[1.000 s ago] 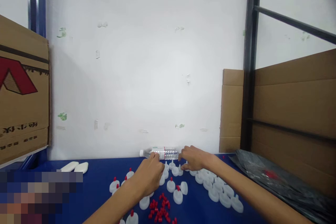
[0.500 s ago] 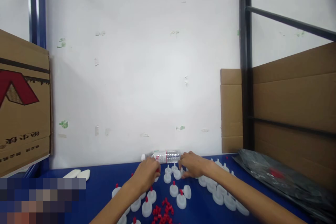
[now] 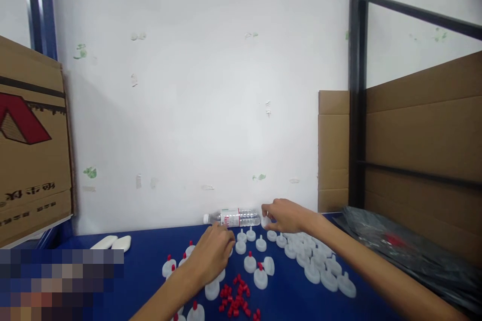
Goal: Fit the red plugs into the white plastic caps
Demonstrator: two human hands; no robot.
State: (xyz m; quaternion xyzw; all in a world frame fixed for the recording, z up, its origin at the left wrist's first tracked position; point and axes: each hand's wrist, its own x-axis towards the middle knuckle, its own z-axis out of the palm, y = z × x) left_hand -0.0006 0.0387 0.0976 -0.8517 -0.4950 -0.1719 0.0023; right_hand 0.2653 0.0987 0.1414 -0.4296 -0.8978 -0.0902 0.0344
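My right hand (image 3: 281, 214) is at the back of the table by the base of a lying clear plastic bottle (image 3: 248, 217). Its thumb and fingers close around a white nozzle cap (image 3: 265, 221). Farther left, my left hand (image 3: 215, 250) hovers low among white caps with curled fingers; what they hold, if anything, is hidden behind the hand. Between the hands, several bare nozzle caps (image 3: 241, 247) stand upright. In front of them stand nozzle caps with red tips (image 3: 250, 263), and one white cap (image 3: 268, 265) lies tipped on its side.
Loose small red tips (image 3: 235, 301) lie in a pile at the front middle. Many bare nozzle caps (image 3: 312, 272) crowd the right side. Two white oval pieces (image 3: 121, 243) lie at left. Cardboard boxes (image 3: 33, 160) and a grey plastic bag (image 3: 399, 251) flank the blue table (image 3: 146, 256).
My right hand has moved back and slightly right, from the middle nozzle caps to one beside the bottle's base. My left hand has shifted little. The view has tilted slightly.
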